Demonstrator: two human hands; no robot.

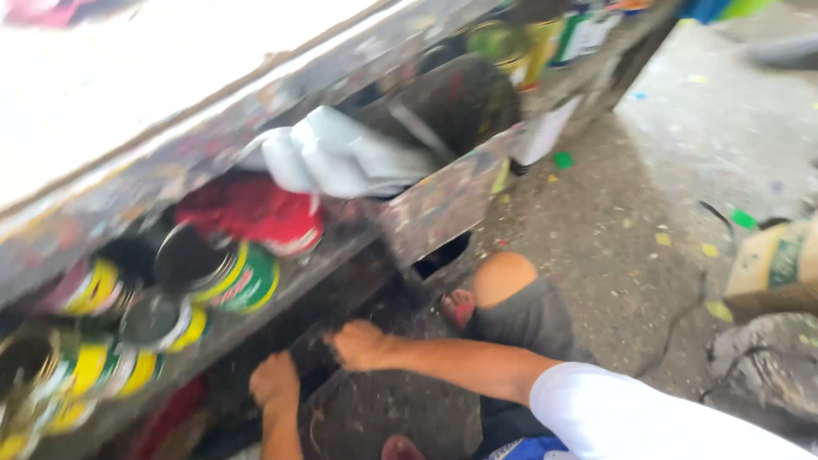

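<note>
Reaching white-sleeved right hand [358,345] and left hand [274,381] into dark gap [311,328] under shelf [341,251], both curled, grasp indeterminate; paint cans [223,277] lying on shelf, above hands, untouched; judged reach-in stage; next calls for clearing shelf edge.

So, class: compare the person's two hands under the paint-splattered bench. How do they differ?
The right hand reaches in from the right on a long bare forearm below a white sleeve; the left hand comes up from the bottom edge. The right hand sits higher, the left hand lower and further left. Both are bare, near the bench's dark underside.
</note>
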